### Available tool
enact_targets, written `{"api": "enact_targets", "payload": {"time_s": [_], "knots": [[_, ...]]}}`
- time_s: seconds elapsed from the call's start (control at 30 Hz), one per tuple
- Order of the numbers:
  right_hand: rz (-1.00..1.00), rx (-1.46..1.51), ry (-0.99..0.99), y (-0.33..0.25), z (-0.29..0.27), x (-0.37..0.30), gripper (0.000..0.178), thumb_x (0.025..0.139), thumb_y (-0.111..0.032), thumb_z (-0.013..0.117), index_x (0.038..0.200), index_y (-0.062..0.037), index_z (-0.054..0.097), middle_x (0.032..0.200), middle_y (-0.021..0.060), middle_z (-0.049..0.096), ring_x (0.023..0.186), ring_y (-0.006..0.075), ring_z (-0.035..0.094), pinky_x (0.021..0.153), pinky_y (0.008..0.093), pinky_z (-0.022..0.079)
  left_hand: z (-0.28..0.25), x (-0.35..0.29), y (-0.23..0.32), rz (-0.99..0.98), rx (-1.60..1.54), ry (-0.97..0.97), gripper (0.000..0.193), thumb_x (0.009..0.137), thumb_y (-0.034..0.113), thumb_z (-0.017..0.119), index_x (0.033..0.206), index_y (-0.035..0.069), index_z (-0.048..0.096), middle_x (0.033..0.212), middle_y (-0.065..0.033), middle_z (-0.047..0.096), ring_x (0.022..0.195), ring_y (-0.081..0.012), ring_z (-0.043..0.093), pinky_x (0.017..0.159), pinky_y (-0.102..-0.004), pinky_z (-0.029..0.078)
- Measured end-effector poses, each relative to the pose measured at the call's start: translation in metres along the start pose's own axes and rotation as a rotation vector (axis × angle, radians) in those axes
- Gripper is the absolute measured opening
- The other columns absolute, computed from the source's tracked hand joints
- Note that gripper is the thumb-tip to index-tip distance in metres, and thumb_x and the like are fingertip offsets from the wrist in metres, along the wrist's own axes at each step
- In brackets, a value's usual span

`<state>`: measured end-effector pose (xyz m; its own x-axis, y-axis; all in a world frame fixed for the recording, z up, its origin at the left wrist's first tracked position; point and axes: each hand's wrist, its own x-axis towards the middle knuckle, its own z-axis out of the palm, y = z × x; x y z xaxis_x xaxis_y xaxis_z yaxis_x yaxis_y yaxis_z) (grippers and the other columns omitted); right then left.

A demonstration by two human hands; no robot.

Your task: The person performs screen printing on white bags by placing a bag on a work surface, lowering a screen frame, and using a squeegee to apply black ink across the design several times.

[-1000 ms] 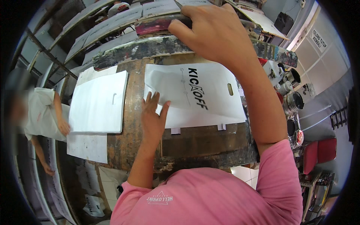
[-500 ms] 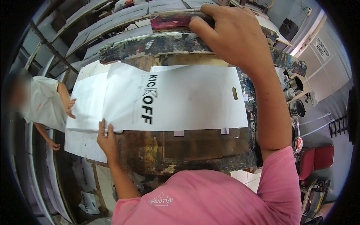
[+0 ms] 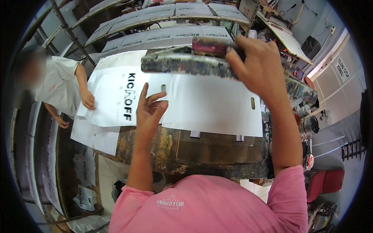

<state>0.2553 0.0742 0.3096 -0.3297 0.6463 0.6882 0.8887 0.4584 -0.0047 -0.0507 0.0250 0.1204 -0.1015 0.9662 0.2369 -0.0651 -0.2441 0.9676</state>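
Sliding the printed white bag off the ink-stained table while the screen frame is held up.

The table (image 3: 217, 153) is the landmark: the white bag (image 3: 210, 105) lies flat on its top, black lettering toward its left end. The raised screen frame (image 3: 186, 64) hangs over the table's far edge, the right hand (image 3: 258, 72) clamped on its red handle. The left hand (image 3: 149, 110), fingers spread apart, presses the bag near the lettering; best to keep the palm flat, clear of the print, and draw it evenly leftward toward the co-worker's hand (image 3: 88, 100).
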Motion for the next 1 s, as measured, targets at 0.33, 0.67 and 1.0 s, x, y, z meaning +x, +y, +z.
{"api": "enact_targets", "payload": {"time_s": [0.33, 0.67, 1.0], "knots": [[0.047, -0.026, -0.126, -0.048, 0.036, -0.136, 0.06, 0.079, -0.033, 0.078, 0.129, -0.0017, 0.068, 0.096, 0.0105, 0.063, 0.089, 0.0304, 0.059, 0.09, 0.047, 0.041, 0.037, -0.054, -0.003, -0.211, -0.221, 0.028, 0.081, 0.078, 0.011, 0.1, 0.145, 0.001, 0.056, 0.132, -0.0069, 0.068, 0.115, -0.0181, 0.068, 0.101, -0.0347, 0.057], [0.106, 0.03, -0.434, -0.063, 0.058, -0.194, 0.064, 0.083, -0.035, 0.086, 0.135, -0.0023, 0.07, 0.106, 0.0095, 0.064, 0.101, 0.0298, 0.058, 0.095, 0.0468, 0.041, 0.022, -0.1, -0.056, -0.152, 0.147, 0.184, 0.091, 0.061, 0.025, 0.11, 0.135, -0.002, 0.063, 0.125, -0.0124, 0.072, 0.112, -0.0239, 0.073, 0.098, -0.0389, 0.059], [0.155, 0.358, -0.657, -0.053, 0.098, -0.242, 0.046, 0.085, -0.029, 0.085, 0.126, -0.0083, 0.075, 0.109, 0.0115, 0.067, 0.107, 0.0343, 0.063, 0.097, 0.0488, 0.051, -0.011, -0.115, -0.106, 0.039, 1.149, 0.059, 0.105, 0.04, 0.074, 0.098, 0.118, 0.008, 0.077, 0.112, -0.0076, 0.057, 0.112, -0.0323, 0.053, 0.102, -0.0521, 0.041]]}}
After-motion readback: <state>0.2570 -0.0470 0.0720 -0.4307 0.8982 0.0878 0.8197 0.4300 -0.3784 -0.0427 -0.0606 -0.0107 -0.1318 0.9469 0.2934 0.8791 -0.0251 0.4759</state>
